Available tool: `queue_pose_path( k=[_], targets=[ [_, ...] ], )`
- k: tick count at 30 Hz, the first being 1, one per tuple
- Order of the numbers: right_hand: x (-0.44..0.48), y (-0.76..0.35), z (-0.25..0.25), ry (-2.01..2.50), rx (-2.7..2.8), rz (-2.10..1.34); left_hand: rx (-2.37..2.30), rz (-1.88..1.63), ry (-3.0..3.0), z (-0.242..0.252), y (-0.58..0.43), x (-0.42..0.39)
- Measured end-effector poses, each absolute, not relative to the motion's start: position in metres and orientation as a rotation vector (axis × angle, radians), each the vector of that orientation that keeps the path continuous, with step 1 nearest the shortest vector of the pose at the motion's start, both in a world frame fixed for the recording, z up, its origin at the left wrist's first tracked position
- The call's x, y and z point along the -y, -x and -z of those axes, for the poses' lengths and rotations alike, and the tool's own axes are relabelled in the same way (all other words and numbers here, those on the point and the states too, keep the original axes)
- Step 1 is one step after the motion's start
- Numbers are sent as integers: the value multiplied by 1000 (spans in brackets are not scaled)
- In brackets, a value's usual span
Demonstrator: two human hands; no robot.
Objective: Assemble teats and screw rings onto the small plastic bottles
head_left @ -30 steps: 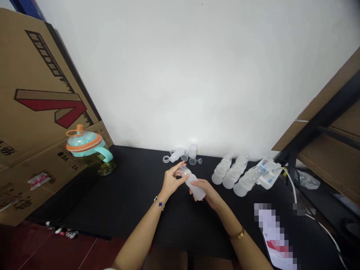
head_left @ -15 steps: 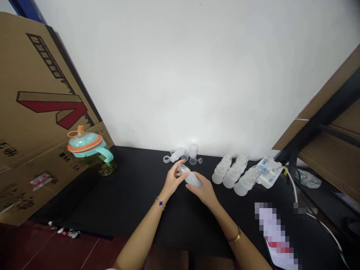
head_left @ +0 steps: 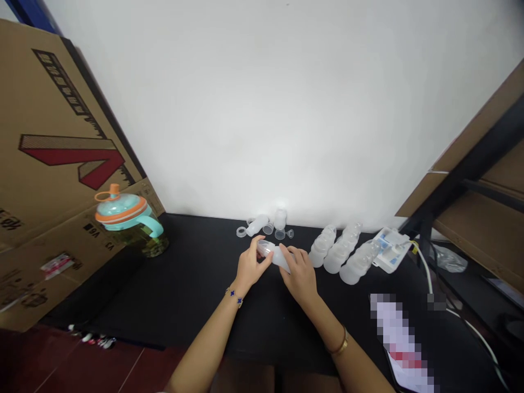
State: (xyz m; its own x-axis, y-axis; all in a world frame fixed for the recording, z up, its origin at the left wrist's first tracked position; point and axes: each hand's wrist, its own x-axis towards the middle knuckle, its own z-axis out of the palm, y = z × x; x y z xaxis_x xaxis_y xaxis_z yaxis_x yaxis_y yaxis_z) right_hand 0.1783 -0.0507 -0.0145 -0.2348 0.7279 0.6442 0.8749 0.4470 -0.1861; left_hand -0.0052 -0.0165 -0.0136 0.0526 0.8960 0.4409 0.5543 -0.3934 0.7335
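Both my hands hold one small translucent plastic bottle (head_left: 275, 255) above the black table (head_left: 192, 284). My left hand (head_left: 249, 266) pinches its cap end at the upper left. My right hand (head_left: 300, 271) wraps over the bottle's body, palm down. Behind them, near the wall, lie loose bottle parts (head_left: 265, 226): a bottle on its side, another upright, small caps and rings. To the right lie three rows of the same translucent bottles (head_left: 341, 252), close to my right hand.
A teal and orange lidded jug (head_left: 129, 221) stands at the table's left, against a large cardboard box (head_left: 49, 164). A white device with a cable (head_left: 391, 249) sits right of the bottle rows. A blurred paper (head_left: 399, 341) lies front right. A dark shelf frame (head_left: 466, 174) rises at right.
My right hand rolled from under the bottle to over it and shifted slightly away from me. The bottle lies flatter and farther from me. My left hand stays on the cap end.
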Motion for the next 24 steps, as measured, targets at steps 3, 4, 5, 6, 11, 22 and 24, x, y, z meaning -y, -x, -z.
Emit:
queue_pose_path(
  k=[3,4,5,6,11,22,24],
  targets=[
    [51,-178,15,1325,2024,280,-1467,-1262,-2017,13,7,17],
    [51,-178,15,1321,2024,279,-1464,-1259,-2028,12,7,17],
    [51,-178,15,1318,2022,279,-1458,-1255,-2037,13,8,17],
    [51,-179,15,1314,2021,281,-1453,-1251,-2044,13,8,17],
    [51,-180,15,1290,2005,282,-1443,-1213,-2042,14,8,16],
    [47,-176,-2,1182,1314,-1257,-899,-1454,-1731,17,1,16],
    [47,-177,-3,1044,1043,-1670,-857,-1466,-1647,20,-2,15]
  ],
)
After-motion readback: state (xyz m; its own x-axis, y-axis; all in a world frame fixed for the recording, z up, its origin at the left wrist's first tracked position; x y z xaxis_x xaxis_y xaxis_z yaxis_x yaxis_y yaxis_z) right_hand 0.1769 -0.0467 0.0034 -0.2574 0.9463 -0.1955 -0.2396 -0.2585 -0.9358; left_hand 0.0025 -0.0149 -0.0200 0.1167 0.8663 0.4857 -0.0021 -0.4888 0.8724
